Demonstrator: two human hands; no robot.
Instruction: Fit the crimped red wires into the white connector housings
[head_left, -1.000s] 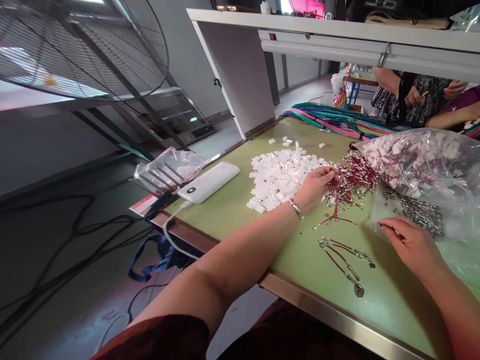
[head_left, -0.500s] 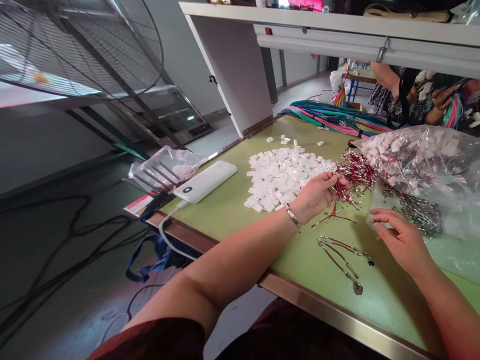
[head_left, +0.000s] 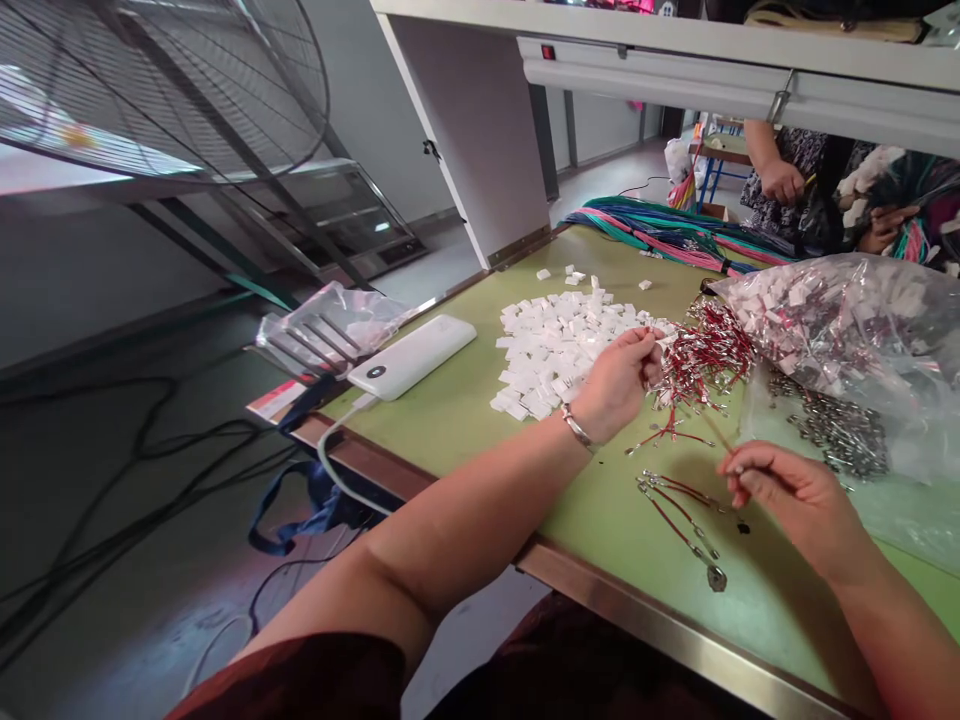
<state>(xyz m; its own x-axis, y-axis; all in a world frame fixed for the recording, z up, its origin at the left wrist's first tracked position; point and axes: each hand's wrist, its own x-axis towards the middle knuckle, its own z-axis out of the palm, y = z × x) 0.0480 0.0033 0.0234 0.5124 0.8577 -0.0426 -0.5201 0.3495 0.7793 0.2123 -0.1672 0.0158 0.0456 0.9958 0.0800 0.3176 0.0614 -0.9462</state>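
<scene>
Head | left grip [head_left: 616,380] pinching one wire bunch [head_left: 705,352] | right grip [head_left: 787,495] pinching one single wire [head_left: 718,434]

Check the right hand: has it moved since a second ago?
Yes. The right hand has left the plastic bag edge, drawing left toward the loose wires, pinching a red wire.

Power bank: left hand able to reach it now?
Probably yes. Only the low pile of white pieces lies between the left hand and the power bank; the hand is at the red wires.

Power bank [head_left: 412,356] lies beside a seemingly plastic bag [head_left: 358,318].
</scene>
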